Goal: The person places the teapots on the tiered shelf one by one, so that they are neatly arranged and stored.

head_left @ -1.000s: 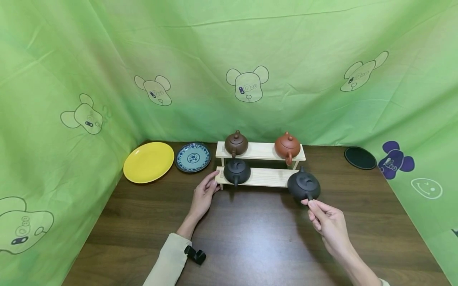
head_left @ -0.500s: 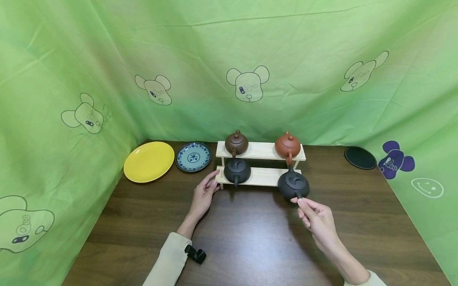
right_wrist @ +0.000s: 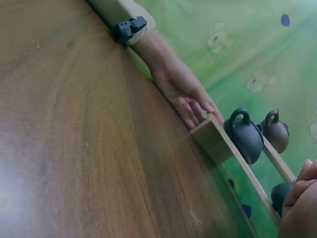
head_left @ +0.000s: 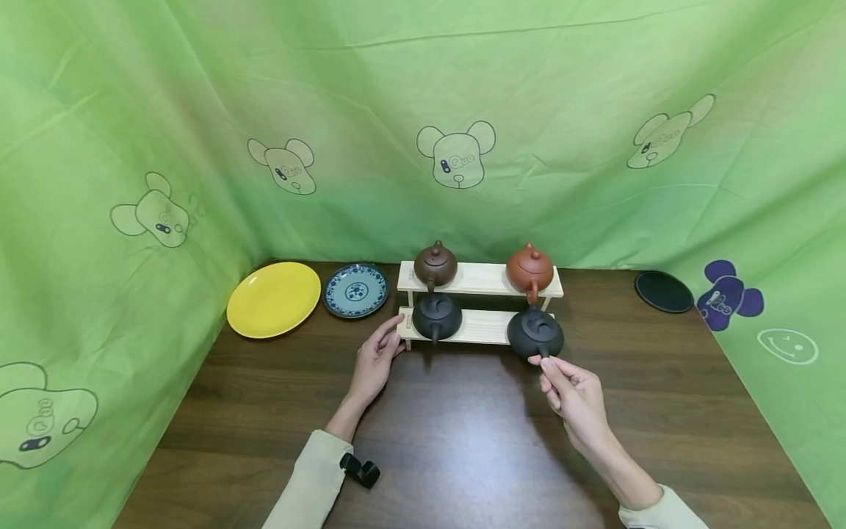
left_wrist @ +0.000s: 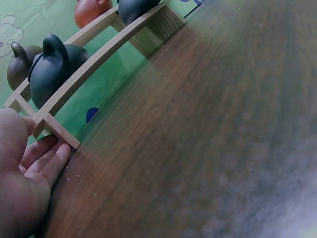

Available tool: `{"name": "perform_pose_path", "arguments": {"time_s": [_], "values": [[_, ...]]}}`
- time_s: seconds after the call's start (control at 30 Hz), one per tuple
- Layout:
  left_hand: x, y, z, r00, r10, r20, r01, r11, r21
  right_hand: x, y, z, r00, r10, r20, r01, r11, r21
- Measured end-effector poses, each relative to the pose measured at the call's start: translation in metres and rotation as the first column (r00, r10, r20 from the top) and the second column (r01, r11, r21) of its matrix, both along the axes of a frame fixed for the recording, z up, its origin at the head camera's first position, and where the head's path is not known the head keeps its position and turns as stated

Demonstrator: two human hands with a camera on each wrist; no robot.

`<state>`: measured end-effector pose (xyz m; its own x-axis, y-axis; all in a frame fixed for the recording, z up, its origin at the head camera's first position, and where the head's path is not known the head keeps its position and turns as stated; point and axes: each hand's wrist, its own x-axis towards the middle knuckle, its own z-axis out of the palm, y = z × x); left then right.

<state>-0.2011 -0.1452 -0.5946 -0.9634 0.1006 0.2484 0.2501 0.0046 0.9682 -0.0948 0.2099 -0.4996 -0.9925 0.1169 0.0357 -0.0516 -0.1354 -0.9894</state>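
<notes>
My right hand [head_left: 581,404] pinches the handle of a black teapot [head_left: 535,330] at the right end of the lower tier of a two-tier wooden rack [head_left: 485,327]. The teapot looks upright at board level; I cannot tell whether its full weight rests there. My left hand [head_left: 375,364] holds the rack's lower left end, thumb by the board and fingers against the short leg [left_wrist: 62,131]. Near it on the same tier sits another black teapot [head_left: 437,316]. On the upper tier stand a dark brown teapot [head_left: 435,266] and a reddish-brown teapot [head_left: 530,268].
Left of the rack lie a blue patterned plate [head_left: 356,291] and a yellow plate [head_left: 274,300]. A dark round coaster-like disc [head_left: 664,292] lies at the back right of the wooden table [head_left: 449,455]. Green printed cloth [head_left: 370,95] hangs behind and at both sides.
My right hand has carried the black teapot leftward and slightly back, from the board's right corner to over the lower tier's right end. My left hand has stayed at the rack.
</notes>
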Motion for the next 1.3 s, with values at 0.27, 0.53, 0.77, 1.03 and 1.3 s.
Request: {"name": "perform_pose_path", "arguments": {"time_s": [0.27,0.53,0.77,1.03,1.3], "values": [[-0.009,-0.004,-0.013,0.997,-0.009,0.080,0.009,1.000,-0.001,-0.007,-0.003,-0.002,1.000,-0.006,0.004,0.006,1.000,-0.006],[-0.003,-0.003,-0.007,0.999,-0.007,0.048,0.007,1.000,0.011,-0.013,-0.004,-0.004,1.000,-0.007,-0.012,0.007,1.000,-0.004],[-0.004,-0.002,-0.008,1.000,-0.006,-0.001,0.006,1.000,0.005,-0.018,-0.005,-0.006,1.000,-0.013,0.000,0.013,1.000,0.007],[-0.009,-0.004,-0.015,0.999,-0.018,0.050,0.018,1.000,0.006,-0.020,-0.003,-0.006,1.000,-0.004,0.015,0.003,0.999,0.036],[-0.005,-0.004,-0.008,0.997,-0.007,0.073,0.007,1.000,-0.001,-0.019,0.000,-0.005,0.999,0.025,0.033,-0.027,0.997,0.070]]}}
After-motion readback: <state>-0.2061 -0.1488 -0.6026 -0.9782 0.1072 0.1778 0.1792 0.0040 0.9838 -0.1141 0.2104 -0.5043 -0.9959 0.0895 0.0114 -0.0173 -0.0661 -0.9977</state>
